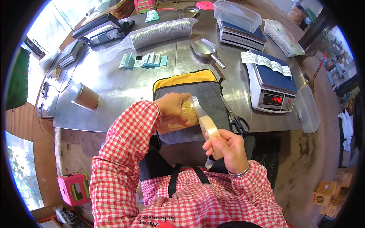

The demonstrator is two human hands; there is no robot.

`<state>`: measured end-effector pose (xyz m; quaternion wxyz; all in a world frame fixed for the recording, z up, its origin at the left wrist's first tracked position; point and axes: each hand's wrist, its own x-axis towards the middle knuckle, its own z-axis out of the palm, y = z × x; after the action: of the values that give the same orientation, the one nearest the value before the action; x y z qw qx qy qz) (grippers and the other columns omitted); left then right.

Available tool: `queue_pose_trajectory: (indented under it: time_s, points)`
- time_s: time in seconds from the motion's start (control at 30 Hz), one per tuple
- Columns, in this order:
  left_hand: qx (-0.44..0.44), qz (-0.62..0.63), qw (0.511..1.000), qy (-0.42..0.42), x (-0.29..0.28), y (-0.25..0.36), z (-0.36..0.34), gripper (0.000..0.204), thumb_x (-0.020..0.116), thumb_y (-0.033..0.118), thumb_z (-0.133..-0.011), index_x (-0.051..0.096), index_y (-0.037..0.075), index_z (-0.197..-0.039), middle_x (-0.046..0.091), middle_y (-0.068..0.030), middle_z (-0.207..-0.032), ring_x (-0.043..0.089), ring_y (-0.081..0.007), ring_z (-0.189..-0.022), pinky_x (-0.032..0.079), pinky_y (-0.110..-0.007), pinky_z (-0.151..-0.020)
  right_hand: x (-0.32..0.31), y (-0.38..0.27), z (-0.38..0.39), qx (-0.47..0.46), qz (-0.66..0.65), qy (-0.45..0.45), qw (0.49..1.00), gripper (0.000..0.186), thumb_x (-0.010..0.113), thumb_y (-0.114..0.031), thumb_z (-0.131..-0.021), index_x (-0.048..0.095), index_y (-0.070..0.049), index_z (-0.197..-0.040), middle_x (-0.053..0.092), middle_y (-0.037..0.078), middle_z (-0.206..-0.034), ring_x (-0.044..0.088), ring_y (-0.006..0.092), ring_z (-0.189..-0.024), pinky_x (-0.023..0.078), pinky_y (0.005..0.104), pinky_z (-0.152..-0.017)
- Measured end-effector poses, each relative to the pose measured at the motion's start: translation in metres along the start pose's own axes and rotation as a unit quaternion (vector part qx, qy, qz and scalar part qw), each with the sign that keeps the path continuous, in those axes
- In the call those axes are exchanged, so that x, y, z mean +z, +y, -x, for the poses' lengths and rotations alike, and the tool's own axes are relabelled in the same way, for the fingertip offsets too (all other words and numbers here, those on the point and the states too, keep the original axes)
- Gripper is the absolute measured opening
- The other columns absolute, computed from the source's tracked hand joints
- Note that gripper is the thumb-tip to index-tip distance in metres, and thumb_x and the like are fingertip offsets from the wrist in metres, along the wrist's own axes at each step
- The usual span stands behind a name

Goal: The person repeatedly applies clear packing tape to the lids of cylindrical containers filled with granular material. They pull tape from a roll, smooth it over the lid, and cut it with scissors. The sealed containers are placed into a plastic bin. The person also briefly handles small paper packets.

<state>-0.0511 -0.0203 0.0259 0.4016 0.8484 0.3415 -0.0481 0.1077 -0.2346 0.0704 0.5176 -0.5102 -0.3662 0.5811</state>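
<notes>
My left hand (173,105) is wrapped round a clear jar (189,111) with golden, flaky contents. The jar lies tilted on its side above a grey and yellow cloth (186,90) at the table's near edge. A roll of pale yellowish tape (209,131) is pinched between the thumb and fingers of my right hand (228,149). From the roll a clear strip of tape (199,107) runs up to the jar's rim end. Black-handled scissors (239,123) lie just right of the cloth, close to my right hand.
A lidded jar with brown contents (84,97) stands at left on the metal table (125,91). Paper label strips (143,60), a metal scoop (205,49) and a bagged stack of round plastic pieces (163,33) lie farther back. A digital scale (272,81) sits at right.
</notes>
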Motion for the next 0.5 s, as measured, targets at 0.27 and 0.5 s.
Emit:
queue_pose_trajectory:
  time_s: [0.27,0.5]
  points:
    - [-0.002,-0.01,1.0,-0.011,0.0,0.0,-0.004,0.094,0.087,0.031,-0.052,0.049,0.005,-0.133,0.066,-0.0192,-0.109,0.063,-0.0326,-0.103,0.047,-0.037,-0.09,-0.007,0.066,0.02,0.064,-0.021,0.048,0.997,0.024,0.058,-0.016,-0.095,0.06,0.004,-0.107,0.068,0.008,-0.085,0.062,0.0086,-0.069,0.044,0.0185,-0.058]
    - [0.091,0.005,0.995,0.034,0.003,-0.009,-0.003,0.093,0.087,0.031,-0.055,0.049,0.006,-0.136,0.053,-0.0175,-0.12,0.053,-0.0331,-0.111,0.042,-0.038,-0.096,-0.013,0.105,0.007,0.073,-0.026,0.07,0.995,0.022,0.058,-0.017,-0.094,0.062,0.004,-0.101,0.069,0.007,-0.08,0.058,0.0051,-0.061,0.038,0.018,-0.05]
